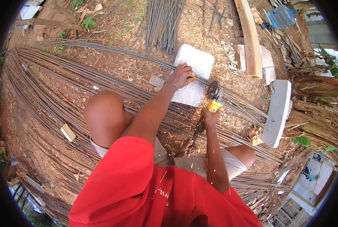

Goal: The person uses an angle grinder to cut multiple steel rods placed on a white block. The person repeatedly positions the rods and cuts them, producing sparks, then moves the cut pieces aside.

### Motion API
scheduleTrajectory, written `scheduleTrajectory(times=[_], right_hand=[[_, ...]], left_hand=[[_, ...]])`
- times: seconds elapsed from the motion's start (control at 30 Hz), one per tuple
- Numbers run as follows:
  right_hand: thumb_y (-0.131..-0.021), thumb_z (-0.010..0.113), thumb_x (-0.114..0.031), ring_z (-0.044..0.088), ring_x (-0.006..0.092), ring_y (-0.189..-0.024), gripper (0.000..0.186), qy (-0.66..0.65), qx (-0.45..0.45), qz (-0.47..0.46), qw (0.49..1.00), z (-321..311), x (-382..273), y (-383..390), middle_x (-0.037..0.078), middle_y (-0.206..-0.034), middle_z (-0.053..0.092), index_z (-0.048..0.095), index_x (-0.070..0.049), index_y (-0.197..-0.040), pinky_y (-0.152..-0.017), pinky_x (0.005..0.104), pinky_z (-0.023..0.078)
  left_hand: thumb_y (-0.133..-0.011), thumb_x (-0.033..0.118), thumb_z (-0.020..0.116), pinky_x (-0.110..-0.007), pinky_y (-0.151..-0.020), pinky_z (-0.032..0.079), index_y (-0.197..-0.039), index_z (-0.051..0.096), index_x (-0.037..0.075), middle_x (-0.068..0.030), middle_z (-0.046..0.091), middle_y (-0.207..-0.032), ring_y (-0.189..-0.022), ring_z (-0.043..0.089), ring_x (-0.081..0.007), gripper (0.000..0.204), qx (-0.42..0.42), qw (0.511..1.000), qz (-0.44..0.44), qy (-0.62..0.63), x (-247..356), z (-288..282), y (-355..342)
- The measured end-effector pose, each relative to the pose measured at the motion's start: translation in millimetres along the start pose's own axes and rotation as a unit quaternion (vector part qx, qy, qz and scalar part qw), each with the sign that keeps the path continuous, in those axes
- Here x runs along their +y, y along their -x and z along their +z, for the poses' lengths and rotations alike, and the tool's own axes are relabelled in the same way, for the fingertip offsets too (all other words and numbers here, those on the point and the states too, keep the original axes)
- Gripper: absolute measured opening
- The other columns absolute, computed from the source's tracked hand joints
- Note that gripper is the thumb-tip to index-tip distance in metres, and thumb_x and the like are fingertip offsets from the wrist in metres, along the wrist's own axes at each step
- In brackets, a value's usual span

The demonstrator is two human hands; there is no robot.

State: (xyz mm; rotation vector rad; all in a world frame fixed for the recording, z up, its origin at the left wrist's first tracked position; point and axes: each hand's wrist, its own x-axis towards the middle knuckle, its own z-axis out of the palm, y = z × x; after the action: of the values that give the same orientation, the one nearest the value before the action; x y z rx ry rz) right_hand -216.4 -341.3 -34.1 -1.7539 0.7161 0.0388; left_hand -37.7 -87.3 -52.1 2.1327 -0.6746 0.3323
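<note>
My left hand is closed around a small bundle of steel rebar rods and presses it onto a pale concrete block. My right hand grips a yellow angle grinder by its body. The grinder's dark disc meets the rods just right of the block, though the exact contact point is hard to make out. Orange sparks spray from there back toward my legs and shirt. Beyond the disc, the rods run on toward a grey block at the right.
Long rusty rods fan across the ground at left and run beneath my legs. Shorter cut rods lie piled at the far side. A timber beam rests on blocks at far right, near a blue water bottle. Dry leaves litter the soil.
</note>
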Motion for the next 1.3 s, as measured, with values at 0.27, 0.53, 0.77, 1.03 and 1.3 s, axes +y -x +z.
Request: scheduleTrajectory(times=[0.27, 0.53, 0.77, 1.03, 1.3], right_hand=[[-0.082, 0.086, -0.006, 0.069, 0.016, -0.079, 0.041, 0.067, 0.053, -0.017, 0.996, 6, 5, -6, 0.004, -0.096, 0.074, 0.067, -0.002, -0.118, -0.071, 0.0335, 0.057], [-0.082, 0.087, -0.006, 0.069, 0.0149, -0.078, 0.043, 0.052, 0.037, 0.004, 0.998, 4, -1, -3, 0.004, -0.093, 0.072, 0.065, -0.002, -0.119, -0.069, 0.0326, 0.057], [-0.08, 0.087, 0.0, 0.068, 0.0156, -0.075, 0.046, -0.015, 0.016, 0.021, 1.0, 5, -10, 1, 0.004, -0.094, 0.072, 0.064, -0.002, -0.119, -0.066, 0.0316, 0.056], [-0.079, 0.087, 0.0, 0.068, 0.014, -0.087, 0.049, -0.002, 0.024, -0.038, 0.999, 2, 20, -14, 0.005, -0.098, 0.072, 0.064, -0.003, -0.122, -0.076, 0.0306, 0.057], [-0.08, 0.09, -0.005, 0.068, 0.0139, -0.086, 0.047, -0.009, 0.009, -0.003, 1.0, -5, 11, -3, 0.003, -0.097, 0.072, 0.067, -0.001, -0.121, -0.076, 0.0319, 0.058]], left_hand=[[-0.086, 0.025, 0.091, -0.045, -0.097, 0.053, -0.095, 0.079, 0.008, -0.0049, 0.068, -0.098, -0.104, 0.063, -0.0295, 0.023, 0.009, 1.0, 0.008, 0.005, -1, 0, -1], [-0.085, 0.025, 0.092, -0.044, -0.096, 0.054, -0.092, 0.077, 0.007, -0.0052, 0.068, -0.099, -0.105, 0.064, -0.029, 0.024, 0.018, 1.0, 0.016, -0.016, 0, 0, 0], [-0.086, 0.024, 0.091, -0.045, -0.097, 0.053, -0.092, 0.077, 0.006, -0.0057, 0.067, -0.098, -0.104, 0.063, -0.0298, 0.023, 0.006, 1.0, 0.009, -0.004, 0, -1, -1], [-0.089, 0.028, 0.089, -0.045, -0.096, 0.053, -0.096, 0.079, 0.008, -0.0053, 0.068, -0.099, -0.106, 0.064, -0.0281, 0.024, -0.002, 1.0, 0.001, -0.017, 3, -2, -1], [-0.087, 0.026, 0.09, -0.045, -0.099, 0.052, -0.098, 0.079, 0.008, -0.0048, 0.069, -0.102, -0.106, 0.063, -0.0289, 0.023, 0.005, 1.0, 0.013, -0.017, 0, -2, 0]])
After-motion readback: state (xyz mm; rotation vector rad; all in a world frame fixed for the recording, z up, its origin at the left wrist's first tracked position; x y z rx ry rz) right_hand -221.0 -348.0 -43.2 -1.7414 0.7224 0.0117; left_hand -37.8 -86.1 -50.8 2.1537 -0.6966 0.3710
